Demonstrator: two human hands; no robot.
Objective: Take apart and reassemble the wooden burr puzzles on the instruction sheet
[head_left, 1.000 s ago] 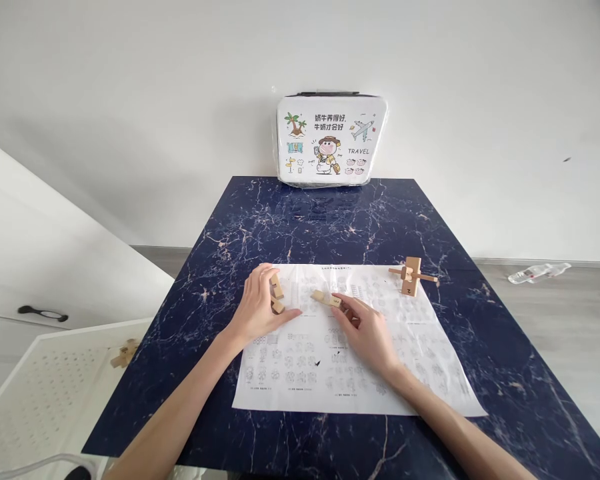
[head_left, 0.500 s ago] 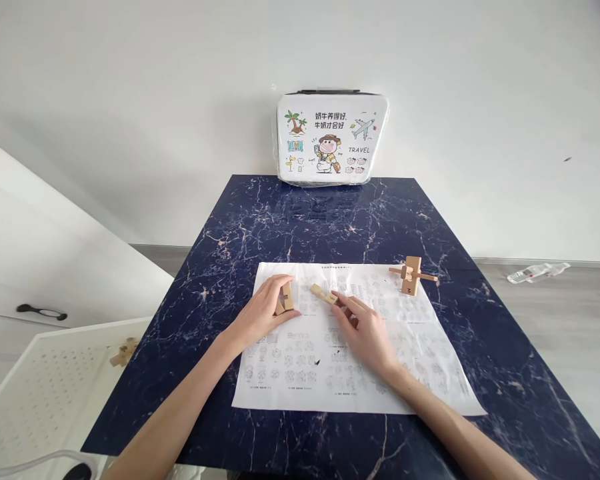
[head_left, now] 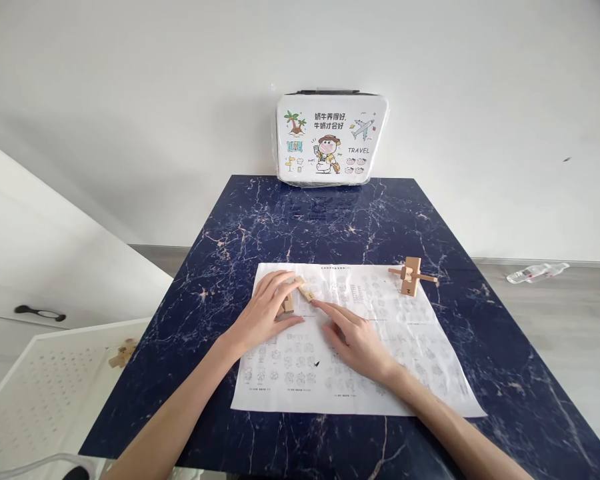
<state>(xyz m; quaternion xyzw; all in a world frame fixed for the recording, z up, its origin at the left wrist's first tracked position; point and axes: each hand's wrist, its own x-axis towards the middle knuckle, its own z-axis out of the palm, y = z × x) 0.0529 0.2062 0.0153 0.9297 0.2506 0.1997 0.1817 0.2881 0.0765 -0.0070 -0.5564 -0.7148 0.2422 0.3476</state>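
Observation:
My left hand is curled around notched wooden puzzle pieces, thumb on the near side and fingers arched over them; its palm hides part of them. A small light wooden bar lies slanted just right of those pieces, its far end at my left fingertips. My right hand has its index finger stretched to the bar's near end, with the thumb apart and nothing gripped. Both hands are over a printed instruction sheet. At the sheet's far right corner stands a cross-shaped wooden assembly marked 2.
The sheet lies on a dark blue marbled table. A white case with cartoon prints stands at the back against the wall. To the left, a white perforated basket holds wooden pieces. Clear plastic packaging is on the floor.
The small bar has moved left towards my left hand and turned steeper. My right hand has shifted left and loosened from it. My left fingers have spread further over the notched pieces.

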